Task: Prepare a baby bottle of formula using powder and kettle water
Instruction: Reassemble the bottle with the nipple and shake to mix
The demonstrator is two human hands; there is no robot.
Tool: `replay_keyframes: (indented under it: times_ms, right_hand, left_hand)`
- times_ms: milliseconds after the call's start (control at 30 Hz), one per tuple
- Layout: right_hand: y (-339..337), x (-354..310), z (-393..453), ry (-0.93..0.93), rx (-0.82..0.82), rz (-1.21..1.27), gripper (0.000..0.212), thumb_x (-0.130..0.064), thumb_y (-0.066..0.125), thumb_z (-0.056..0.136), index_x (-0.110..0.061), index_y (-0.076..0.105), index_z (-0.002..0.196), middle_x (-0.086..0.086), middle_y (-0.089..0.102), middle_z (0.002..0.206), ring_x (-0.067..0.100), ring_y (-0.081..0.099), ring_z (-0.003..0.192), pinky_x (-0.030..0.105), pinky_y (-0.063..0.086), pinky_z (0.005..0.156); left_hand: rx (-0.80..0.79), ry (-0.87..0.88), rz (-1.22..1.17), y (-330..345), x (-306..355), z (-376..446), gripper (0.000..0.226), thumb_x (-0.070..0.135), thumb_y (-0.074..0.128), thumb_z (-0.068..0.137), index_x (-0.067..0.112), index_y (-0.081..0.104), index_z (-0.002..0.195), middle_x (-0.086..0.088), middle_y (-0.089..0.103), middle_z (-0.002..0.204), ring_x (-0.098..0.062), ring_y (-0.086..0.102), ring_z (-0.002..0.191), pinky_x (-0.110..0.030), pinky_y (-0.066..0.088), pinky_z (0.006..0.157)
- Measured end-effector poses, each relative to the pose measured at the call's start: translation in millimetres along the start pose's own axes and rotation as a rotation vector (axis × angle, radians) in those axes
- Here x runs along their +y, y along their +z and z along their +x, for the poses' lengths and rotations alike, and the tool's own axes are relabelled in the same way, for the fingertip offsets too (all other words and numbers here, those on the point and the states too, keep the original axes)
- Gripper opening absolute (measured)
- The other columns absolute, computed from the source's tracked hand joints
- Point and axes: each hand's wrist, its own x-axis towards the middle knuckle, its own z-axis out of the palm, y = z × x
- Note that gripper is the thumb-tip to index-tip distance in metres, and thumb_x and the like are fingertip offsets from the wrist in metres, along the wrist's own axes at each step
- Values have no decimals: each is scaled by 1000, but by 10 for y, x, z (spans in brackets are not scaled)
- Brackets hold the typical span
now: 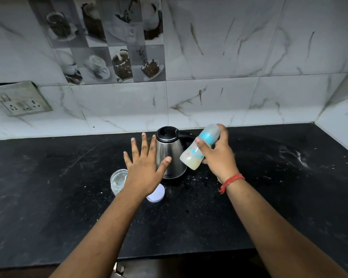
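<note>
Left hand [144, 167]: hovered spread, holding nothing.
Right hand [219, 155]: grasped capped baby bottle [199, 147], tilted.
Advice: shake firmly, clear of kettle [170, 153].

Baby bottle [197, 150] with blue collar and milky contents, tilted, cap toward one o'clock, held above the counter. Steel kettle [170, 155] upright at its nine o'clock, black lid closed. Clear jar [118, 180] and white lid [157, 195] at the kettle's seven o'clock.

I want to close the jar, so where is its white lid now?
In the head view, the white lid lies on the black counter, partly under the left wrist, between the glass jar and the kettle.
</note>
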Motion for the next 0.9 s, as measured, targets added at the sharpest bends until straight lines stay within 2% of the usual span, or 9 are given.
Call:
replay_keyframes:
  times_ms: [33,133,233,367,467,600,700,800,900]
  right_hand:
    - [0,12,6,14,-4,-10,71,-39,74,87,-44,27,141,-3,62,115,21,69,100,54,60,84]
    - [-39,39,62,21,198,149,72,-41,75,86,-41,27,139,-2,63,114,20,71,98,56,61,82]
    - [3,9,40,21,8,19,71,-36,74,89,-40,27,142,-8,60,110,20,69,97,54,61,83]
    - [6,23,104,13,157,142,69,-34,73,91,-38,26,141,-7,60,112,21,70,99,52,62,81]
    - [38,-21,106,21,-29,33,74,-38,75,87,-40,27,143,-3,60,116,24,69,103,54,62,81]
    - [13,13,147,10,184,131,71,-39,73,88,-39,26,142,-5,60,113,22,70,99,55,62,81]
    - [50,15,120,6,30,25,73,-41,75,85,-41,29,142,1,63,119,25,70,103,54,62,82]
    - [33,33,158,2,222,116,74,-44,74,87,-40,26,144,2,62,119,21,71,98,54,62,81]
    - [75,6,185,8,1,-1,75,-46,75,83,-46,27,142,1,64,120,20,70,100,54,61,82]
  left_hand:
    - [-2,-2,-7,-9,-6,6,97,85,4,84,30,-7,163,3,-22,171,-32,-25,156,-66,-3,123]
    - [-5,-23,-42,-29,3,21,96,84,9,86,30,-7,163,3,-23,170,-31,-26,156,-66,-4,124]
    - [-9,-9,-19,-32,7,23,95,84,9,87,29,-7,163,3,-22,171,-32,-25,156,-65,-4,123]
    - [-3,-21,-39,-45,20,49,89,76,17,92,30,-6,164,3,-23,171,-31,-26,156,-64,-5,124]
    - [-6,-14,-41,-61,17,54,88,75,19,92,30,-7,164,4,-24,170,-30,-27,156,-64,-5,124]
    - [-7,-29,-51,-73,14,90,89,77,17,90,32,-9,163,5,-24,170,-29,-28,155,-63,-6,124]
    - [-13,-19,-37,-97,0,107,90,78,15,89,32,-10,163,5,-25,170,-29,-28,155,-64,-6,124]
    - [-1,-23,-51,-119,-3,139,93,81,10,85,32,-10,163,5,-26,170,-28,-29,155,-64,-7,124]
    - [0,-18,-38,-128,-14,148,94,81,9,85,33,-10,163,6,-26,169,-28,-29,155,-64,-7,124]
